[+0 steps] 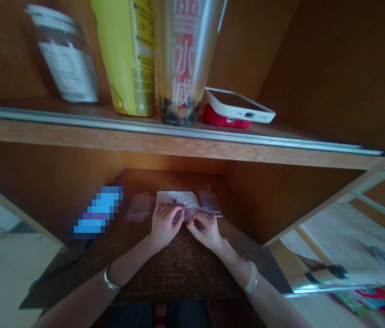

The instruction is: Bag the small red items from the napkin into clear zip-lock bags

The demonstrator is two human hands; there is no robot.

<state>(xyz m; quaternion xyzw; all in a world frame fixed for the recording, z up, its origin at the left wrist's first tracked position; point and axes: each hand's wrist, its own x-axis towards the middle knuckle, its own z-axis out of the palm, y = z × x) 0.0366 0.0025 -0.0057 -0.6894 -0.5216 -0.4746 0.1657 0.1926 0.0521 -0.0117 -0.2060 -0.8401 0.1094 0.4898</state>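
On the dark wooden surface, both hands work close together at a white sheet [168, 197] with a crumpled, whitish pile [187, 200] on it. My left hand [167, 223] is pinched, its fingertips at a small dark item too small to name. My right hand [206, 228] has its thumb and fingers pressed together on the edge of a clear plastic bag [192, 212] between the hands. A stack of clear bags [139, 207] lies left of the sheet, and more clear bags [209, 200] lie to its right.
A blurred-out blue screen [100, 212] with a cable stands at the left. On the shelf [178, 145] above are a white-labelled jar [69, 68], a yellow package [127, 59], a drink cup [183, 64] and a white phone [240, 105] on a red object [224, 119].
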